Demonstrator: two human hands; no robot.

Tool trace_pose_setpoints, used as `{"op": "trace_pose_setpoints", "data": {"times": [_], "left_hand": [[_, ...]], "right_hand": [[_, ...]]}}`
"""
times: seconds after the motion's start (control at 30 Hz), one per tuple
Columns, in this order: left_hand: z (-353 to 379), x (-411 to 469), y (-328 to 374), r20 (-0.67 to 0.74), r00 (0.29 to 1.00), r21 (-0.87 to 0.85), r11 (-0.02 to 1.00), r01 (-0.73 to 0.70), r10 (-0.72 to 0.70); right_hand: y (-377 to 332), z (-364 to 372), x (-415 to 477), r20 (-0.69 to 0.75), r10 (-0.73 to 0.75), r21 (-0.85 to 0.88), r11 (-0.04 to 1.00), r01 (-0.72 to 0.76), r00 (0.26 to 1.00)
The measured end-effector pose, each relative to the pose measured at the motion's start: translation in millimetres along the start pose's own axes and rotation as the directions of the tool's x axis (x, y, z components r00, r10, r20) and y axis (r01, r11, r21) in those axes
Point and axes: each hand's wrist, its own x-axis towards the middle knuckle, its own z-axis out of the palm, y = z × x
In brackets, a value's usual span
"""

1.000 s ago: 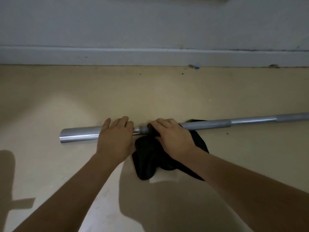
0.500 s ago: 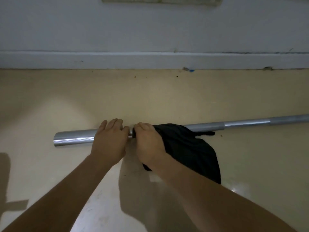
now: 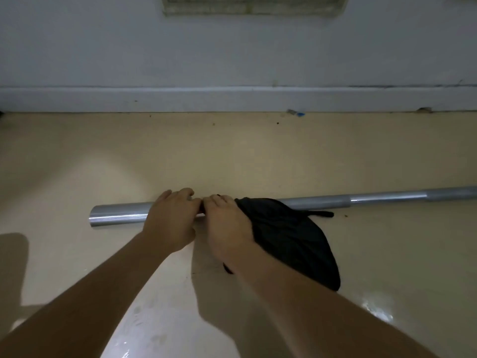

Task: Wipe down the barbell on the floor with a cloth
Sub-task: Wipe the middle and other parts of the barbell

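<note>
A silver barbell (image 3: 374,200) lies across the beige floor, its thick left sleeve ending at the left and the thin shaft running off the right edge. My left hand (image 3: 171,220) rests over the sleeve near its inner end, fingers curled on top of it. Right beside it, my right hand (image 3: 227,226) presses a black cloth (image 3: 291,236) onto the bar; the cloth drapes over the shaft and spreads toward me on the floor. The two hands touch each other. The bar section under both hands is hidden.
A white wall with a baseboard (image 3: 232,99) runs behind the barbell. A small blue scrap (image 3: 296,113) and bits of debris lie at the wall's foot. A vent (image 3: 253,6) sits at the top of the wall. The floor (image 3: 232,156) is glossy.
My right hand slid the cloth left along the bar until it met my left hand, and the cloth now trails to the right. The left hand stayed on the sleeve.
</note>
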Motion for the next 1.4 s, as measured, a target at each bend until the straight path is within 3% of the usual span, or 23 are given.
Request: {"op": "trace_pose_setpoints", "data": {"times": [0.1,0.2,0.3,0.4,0.5,0.57,0.63,0.7,0.77,0.83,0.87,0.93,1.03,1.1,1.2,1.27,1.33,1.4], "left_hand": [[-4,7,-8,0.077,0.996,0.04,0.998,-0.046,0.043],[-7,15,-9,0.129,0.992,0.013,1.0,-0.013,0.011],[-16,24,-8,0.184,0.983,-0.003,1.0,0.007,-0.006],[-22,35,-8,0.261,0.965,0.018,0.999,0.028,-0.031],[-22,35,-1,0.286,0.956,0.057,0.997,0.051,-0.065],[-13,27,-1,0.137,0.989,-0.007,0.999,0.051,-0.05],[-5,16,-6,-0.052,0.998,-0.137,0.99,0.028,-0.036],[0,11,-10,-0.125,0.991,-0.177,0.984,0.017,-0.039],[0,12,-10,-0.086,0.996,-0.111,0.994,-0.001,-0.008],[-3,17,-8,-0.016,0.999,-0.027,0.999,-0.046,0.046],[-6,20,-9,0.012,0.998,-0.011,0.998,-0.065,0.065],[-16,30,-13,0.085,0.992,0.001,0.996,-0.092,0.092],[-22,39,-20,0.186,0.981,-0.099,0.995,-0.031,0.05],[-17,29,-19,-0.006,0.999,-0.151,0.987,-0.045,0.045],[-4,14,-12,-0.223,0.975,-0.113,0.993,-0.043,0.016],[-5,17,-3,-0.239,0.969,-0.024,0.997,-0.072,0.064],[-9,23,0,-0.271,0.954,0.06,0.991,-0.116,0.128],[-12,27,1,-0.29,0.945,0.079,0.987,-0.137,0.154]], "right_hand": [[57,-28,-25,-0.037,0.021,-0.056,0.998,-0.023,0.999],[110,-67,-63,-0.186,0.233,-0.078,0.965,-0.251,0.954],[125,-92,-76,-0.323,0.391,-0.006,0.91,-0.416,0.862],[108,-87,-67,-0.458,0.271,0.072,0.961,-0.268,0.847],[90,-47,-37,-0.379,0.098,-0.126,0.98,-0.157,0.92],[97,-36,-27,-0.299,0.001,-0.253,0.964,-0.08,0.954],[128,-44,-40,-0.307,-0.056,-0.299,0.953,-0.041,0.95],[166,-63,-66,-0.412,0.072,-0.255,0.948,-0.19,0.908],[179,-66,-71,-0.532,0.266,-0.126,0.914,-0.386,0.804],[148,-49,-47,-0.562,0.366,-0.002,0.896,-0.444,0.742],[123,-36,-32,-0.542,0.344,0.006,0.914,-0.406,0.766],[79,-13,-14,-0.475,0.165,-0.094,0.967,-0.237,0.865],[81,-20,-12,-0.332,-0.101,-0.26,0.965,0.012,0.938],[110,-37,-19,-0.37,0.018,-0.235,0.966,-0.112,0.929],[108,-38,-16,-0.484,0.342,0.022,0.925,-0.38,0.805],[60,-10,4,-0.402,0.292,-0.043,0.941,-0.336,0.868],[10,16,19,-0.284,0.128,-0.063,0.986,-0.152,0.95],[8,18,28,-0.237,-0.023,-0.101,0.995,-0.001,0.971]]}}
